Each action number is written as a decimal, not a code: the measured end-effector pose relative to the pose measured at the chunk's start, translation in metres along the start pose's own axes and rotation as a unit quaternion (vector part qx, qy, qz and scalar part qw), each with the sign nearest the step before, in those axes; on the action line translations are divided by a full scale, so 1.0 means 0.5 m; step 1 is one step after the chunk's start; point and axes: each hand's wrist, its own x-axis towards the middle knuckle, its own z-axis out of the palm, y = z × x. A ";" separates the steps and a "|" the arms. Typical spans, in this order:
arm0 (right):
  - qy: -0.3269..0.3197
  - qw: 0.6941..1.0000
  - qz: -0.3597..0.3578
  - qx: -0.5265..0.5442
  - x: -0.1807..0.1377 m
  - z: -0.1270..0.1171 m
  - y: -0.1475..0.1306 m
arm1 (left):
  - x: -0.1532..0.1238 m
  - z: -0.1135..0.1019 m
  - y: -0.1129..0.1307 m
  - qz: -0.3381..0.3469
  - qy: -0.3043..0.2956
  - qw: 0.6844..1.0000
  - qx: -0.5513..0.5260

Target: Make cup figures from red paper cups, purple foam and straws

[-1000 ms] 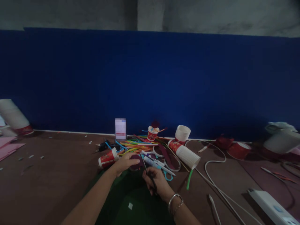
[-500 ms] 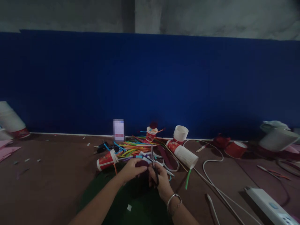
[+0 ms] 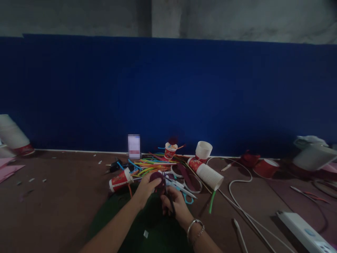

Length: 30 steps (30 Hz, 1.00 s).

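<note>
My left hand (image 3: 146, 188) pinches a small dark maroon paper piece (image 3: 156, 177) above a green sheet (image 3: 137, 225). My right hand (image 3: 176, 205), with a silver bracelet on the wrist, is closed round the handles of dark scissors (image 3: 167, 191). The blades point up into the maroon piece. Just beyond the hands lie a pile of coloured straws (image 3: 150, 163) and a red-and-white paper cup (image 3: 119, 179) on its side.
More paper cups (image 3: 207, 174) lie and stand behind the hands, with blue-handled scissors (image 3: 184, 193), a pen, a green straw (image 3: 211, 202) and a white cable (image 3: 244, 207). A white power strip (image 3: 305, 233) sits at the right. A blue wall panel (image 3: 168, 95) backs the brown table (image 3: 58, 203).
The scissors tilted from leaning left to upright and now cut into the maroon piece. My left hand lifted the piece slightly and both hands drew closer together.
</note>
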 end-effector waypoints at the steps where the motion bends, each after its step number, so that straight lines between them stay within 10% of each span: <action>1: -0.001 1.000 0.001 0.001 -0.001 0.000 -0.001 | -0.001 0.000 0.001 0.000 -0.003 1.000 0.000; 30: 0.004 1.000 0.027 0.012 -0.002 -0.004 0.002 | 0.014 -0.022 -0.010 -0.015 -0.063 0.998 0.005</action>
